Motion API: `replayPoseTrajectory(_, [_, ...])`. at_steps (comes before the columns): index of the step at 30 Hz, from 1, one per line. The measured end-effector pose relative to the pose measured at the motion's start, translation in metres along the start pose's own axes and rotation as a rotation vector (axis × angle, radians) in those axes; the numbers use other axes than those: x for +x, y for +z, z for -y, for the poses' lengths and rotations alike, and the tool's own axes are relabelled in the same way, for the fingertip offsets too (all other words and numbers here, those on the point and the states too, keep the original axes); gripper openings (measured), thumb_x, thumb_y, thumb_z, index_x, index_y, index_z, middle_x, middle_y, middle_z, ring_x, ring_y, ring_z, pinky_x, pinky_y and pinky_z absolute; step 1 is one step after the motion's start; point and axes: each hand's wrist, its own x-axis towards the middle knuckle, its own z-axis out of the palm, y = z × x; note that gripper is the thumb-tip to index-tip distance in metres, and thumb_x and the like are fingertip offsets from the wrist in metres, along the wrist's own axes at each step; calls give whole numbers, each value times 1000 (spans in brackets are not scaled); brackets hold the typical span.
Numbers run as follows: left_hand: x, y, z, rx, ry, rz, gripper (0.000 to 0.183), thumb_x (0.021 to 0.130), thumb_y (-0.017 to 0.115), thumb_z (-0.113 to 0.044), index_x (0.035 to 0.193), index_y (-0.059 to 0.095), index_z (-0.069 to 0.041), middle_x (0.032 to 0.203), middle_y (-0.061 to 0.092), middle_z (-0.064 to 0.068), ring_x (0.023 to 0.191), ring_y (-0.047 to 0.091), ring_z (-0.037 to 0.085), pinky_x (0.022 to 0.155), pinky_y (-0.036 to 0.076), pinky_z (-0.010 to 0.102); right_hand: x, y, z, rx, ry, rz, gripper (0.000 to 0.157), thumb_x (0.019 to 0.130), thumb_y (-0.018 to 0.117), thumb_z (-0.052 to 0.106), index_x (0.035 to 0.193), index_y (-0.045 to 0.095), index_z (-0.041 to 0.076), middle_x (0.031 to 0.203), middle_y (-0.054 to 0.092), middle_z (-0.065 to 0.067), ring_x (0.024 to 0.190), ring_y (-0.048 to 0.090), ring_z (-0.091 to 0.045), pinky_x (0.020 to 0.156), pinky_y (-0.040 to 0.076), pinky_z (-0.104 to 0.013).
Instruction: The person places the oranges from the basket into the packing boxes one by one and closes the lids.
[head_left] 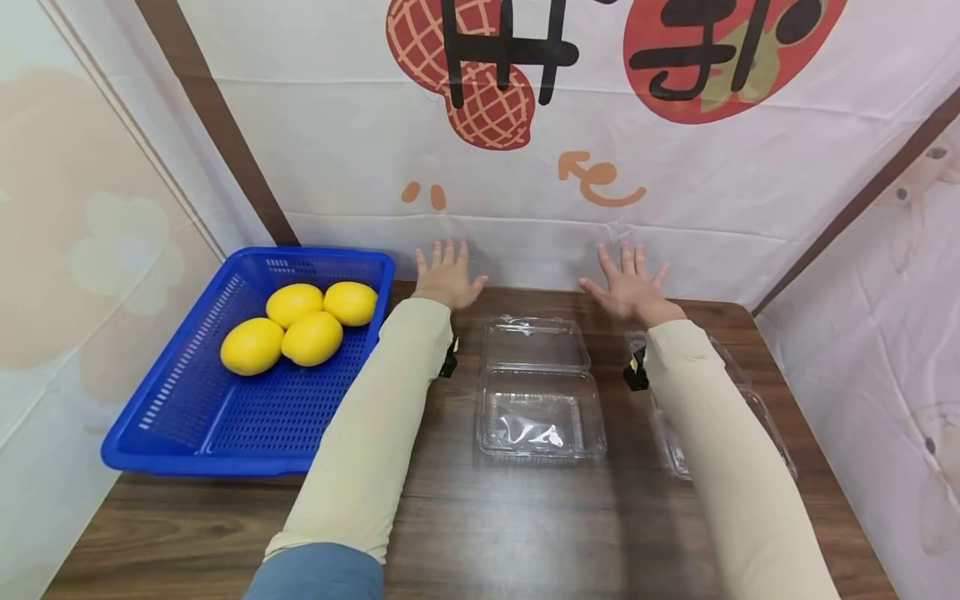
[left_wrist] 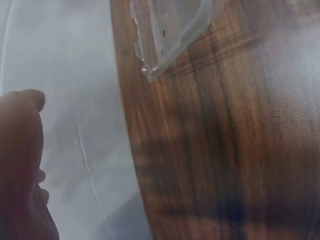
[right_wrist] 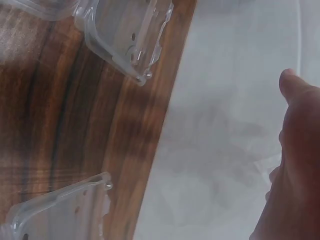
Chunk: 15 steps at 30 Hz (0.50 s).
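Left hand (head_left: 447,279): held wide, fingers spread, grasping nothing; just past the middle container's lid, towards the cloth wall (head_left: 322,150)
Right hand (head_left: 628,287): likewise wide and holding nothing, just beyond the near side of the right container's lid; cannot tell whether touching the cloth
Middle container (head_left: 540,421): sits on the table (head_left: 510,533) between both forearms, lid folded back away from the body; shows nothing inside
Right container (head_left: 675,442): lies unfolded too, partly hidden under the right sleeve (head_left: 735,467); cannot tell the contents fully
Container handling: probably very light, thin and springy, slick to the touch, apt to slide, dent or crack at the hinge; best held by the base's outer rim, with the lid lifted by its far edge
Blue basket (head_left: 277,421): stands at the left of the table, holding four lemons (head_left: 312,338) bunched towards the far side
Lemon handling: likely firm, fairly weighty for the size, smooth and ready to roll; best gripped around the broad middle, with fingers curved underneath
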Motion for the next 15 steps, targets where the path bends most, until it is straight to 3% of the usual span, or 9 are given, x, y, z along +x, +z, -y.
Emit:
replayPoseTrajectory(9, [-15, -15, -13, 66, 13, -39, 78, 108, 30, -52, 163, 1, -6, 169, 0, 19, 155, -4, 39, 121, -8, 60, -9, -3, 5, -68, -45, -28, 81, 105, 27, 62, 165, 0, 16, 166, -12, -26, 152, -16, -44, 110, -14, -76])
replayPoseTrajectory(15, [-22, -19, -21, 92, 4, -77, 78, 108, 30, -53, 164, 2, -6, 169, 1, 20, 155, -4, 38, 121, -8, 60, -18, -1, 9, -98, -88, -39, 81, 106, 34, 59, 165, 1, 13, 167, -9, -25, 153, -13, -43, 109, -14, -76])
